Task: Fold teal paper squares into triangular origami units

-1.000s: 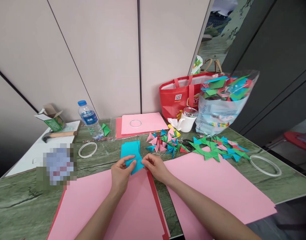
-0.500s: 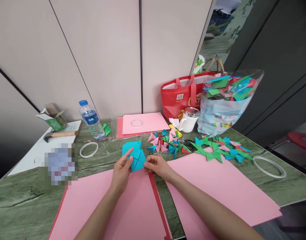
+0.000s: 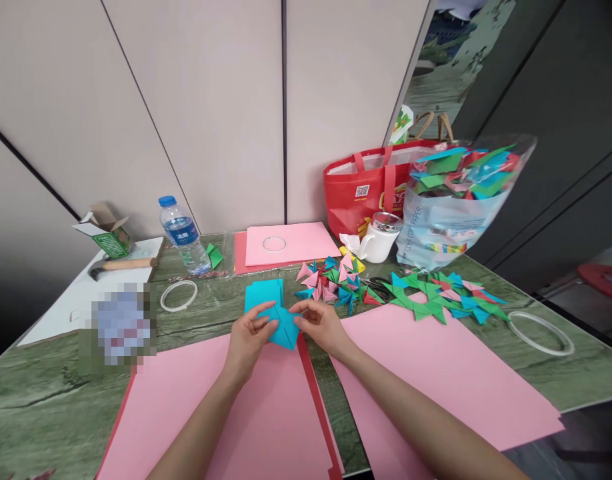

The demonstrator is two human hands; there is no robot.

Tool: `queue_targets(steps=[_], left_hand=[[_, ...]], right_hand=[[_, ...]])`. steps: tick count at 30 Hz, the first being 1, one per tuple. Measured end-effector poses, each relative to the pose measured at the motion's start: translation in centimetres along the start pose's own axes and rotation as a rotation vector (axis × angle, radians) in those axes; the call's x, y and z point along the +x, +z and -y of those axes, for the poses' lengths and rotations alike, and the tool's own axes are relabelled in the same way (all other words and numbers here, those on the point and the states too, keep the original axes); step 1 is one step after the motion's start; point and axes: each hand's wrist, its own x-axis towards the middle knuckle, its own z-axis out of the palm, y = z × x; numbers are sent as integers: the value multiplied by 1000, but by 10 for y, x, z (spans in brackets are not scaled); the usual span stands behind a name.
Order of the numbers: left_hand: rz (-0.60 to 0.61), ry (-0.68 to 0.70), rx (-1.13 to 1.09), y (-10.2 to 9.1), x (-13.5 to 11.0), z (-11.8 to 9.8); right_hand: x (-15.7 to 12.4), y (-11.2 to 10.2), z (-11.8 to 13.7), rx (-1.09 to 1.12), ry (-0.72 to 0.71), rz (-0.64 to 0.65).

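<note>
Between my two hands is a blue square of folded paper (image 3: pixel 285 331), held up above the table with crease lines across its face. My left hand (image 3: pixel 251 333) pinches its left side between thumb and fingers. On the right side, the thumb and fingertips of my right hand (image 3: pixel 319 325) grip the upper right edge. Just behind lies a small stack of blue paper (image 3: pixel 263 292), partly hidden by my left hand. Beneath the hands are large pink sheets (image 3: pixel 186 400) with red ones under them, and more pink sheets (image 3: pixel 436 373) spread under my right forearm.
Folded paper pieces (image 3: pixel 331 283), star rings (image 3: pixel 421 303) and scissors (image 3: pixel 381 287) lie beyond my right hand. A white mug (image 3: pixel 381 240), red bag (image 3: pixel 346 200) and filled plastic bag (image 3: pixel 446 227) stand behind. Leftward are a bottle (image 3: pixel 183 237), tape ring (image 3: pixel 179 296) and hammer (image 3: pixel 126 264).
The folded blue paper has turned and shifted slightly right and toward me. My right hand has moved up to its upper right edge; my left fingers have curled in.
</note>
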Motion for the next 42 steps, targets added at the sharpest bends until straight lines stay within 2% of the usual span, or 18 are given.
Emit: queue_targets(steps=[6, 13, 17, 23, 29, 36, 42], left_hand=[[-12, 67, 70, 1, 1, 3], [-25, 10, 75, 1, 1, -1], [-18, -13, 29, 1, 1, -3], [-63, 26, 106, -1, 3, 1], [-6, -25, 83, -2, 4, 6], [8, -20, 130, -1, 4, 8], [25, -18, 126, -1, 4, 7]], right_hand=[[-2, 3, -2, 36, -23, 47], [-2, 0, 0, -65, -93, 54], [-2, 0, 0, -37, -49, 5], [-2, 2, -3, 54, -22, -3], [-1, 3, -6, 156, 65, 62], [-2, 3, -5, 76, 2, 49], [-2, 4, -5, 85, 16, 37]])
